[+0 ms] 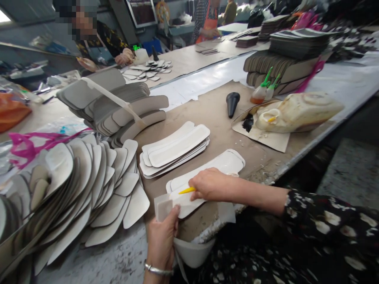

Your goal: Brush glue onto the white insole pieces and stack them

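My right hand point(214, 184) is closed round a slim yellow tool point(187, 190) with a pointed end; its kind is not clear. The tool's tip lies over a white curved panel point(189, 205), the front one of a small overlapping group at the table's edge. My left hand point(162, 236), with a bracelet at the wrist, pinches a small pale rectangular piece point(164, 208) between thumb and fingers, at the left end of that panel. Behind them lies a stack of white curved panels point(177, 148). A pale curved piece point(194, 252) hangs below the table's edge, partly hidden.
Many loose panels point(97, 189) fan out at left, with a strapped bundle point(118, 98) behind. A stained plastic jug point(314, 110), small green-tipped bottles point(262, 88) and a black cone-shaped object point(232, 103) stand at right. A co-worker's hand point(124, 57) is across the table.
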Demonstrator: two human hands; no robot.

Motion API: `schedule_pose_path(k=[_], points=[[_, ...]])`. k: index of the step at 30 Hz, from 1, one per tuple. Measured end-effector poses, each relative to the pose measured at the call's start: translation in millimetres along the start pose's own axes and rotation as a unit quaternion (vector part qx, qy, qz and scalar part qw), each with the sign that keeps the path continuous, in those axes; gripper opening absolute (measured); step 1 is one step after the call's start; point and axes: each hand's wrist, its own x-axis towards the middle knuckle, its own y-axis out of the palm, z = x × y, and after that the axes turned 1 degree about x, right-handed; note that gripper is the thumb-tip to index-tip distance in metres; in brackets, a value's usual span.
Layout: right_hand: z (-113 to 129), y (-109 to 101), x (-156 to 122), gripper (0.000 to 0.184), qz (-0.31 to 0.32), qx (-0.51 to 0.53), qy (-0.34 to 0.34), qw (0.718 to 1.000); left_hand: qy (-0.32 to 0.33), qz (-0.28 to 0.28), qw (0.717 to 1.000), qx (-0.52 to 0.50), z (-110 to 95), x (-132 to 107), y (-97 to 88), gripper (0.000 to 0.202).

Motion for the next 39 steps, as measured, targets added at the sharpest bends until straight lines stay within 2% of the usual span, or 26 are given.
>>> schedule_pose_path(k=[5, 8, 11, 14, 22, 29, 35, 39], points=[[-54.9, 4.1, -61.5, 0.023, -0.038, 0.038, 0.076, 0.996, -0.017, 0.011, 1.000, 0.013, 4.4, -14.3, -15.9, 0.041], [-73.4, 18.1, -78.7, 0.023, -0.082, 0.037, 0.104, 0.991, 0.000, 0.021, 0.997, 0.071, 6.7, -18.9, -18.8, 0.042], [-72.0, 30.2, -78.2, 0.024, -0.136, -0.010, 0.138, 0.981, 0.018, 0.024, 0.994, 0.105, 8.2, -19.2, -17.4, 0.042], [-65.2, 35.6, -71.2, 0.023, -0.166, -0.068, 0.174, 0.968, 0.009, 0.017, 0.992, 0.126, 11.1, -17.2, -16.2, 0.042], [-69.3, 40.8, -63.6, 0.026, -0.151, -0.106, 0.180, 0.966, -0.002, 0.000, 0.984, 0.180, 16.9, -15.5, -14.6, 0.046], [-71.6, 42.4, -60.4, 0.025, -0.131, -0.097, 0.181, 0.970, -0.013, 0.060, 0.983, 0.175, 13.6, -12.5, -17.5, 0.046], [-74.4, 49.6, -58.2, 0.025, -0.166, -0.094, 0.171, 0.967, -0.034, 0.066, 0.979, 0.190, 13.0, -8.4, -17.8, 0.049], [-77.6, 46.8, -65.2, 0.025, -0.213, -0.101, 0.202, 0.951, -0.044, 0.052, 0.976, 0.207, 15.4, -5.5, -17.0, 0.053]])
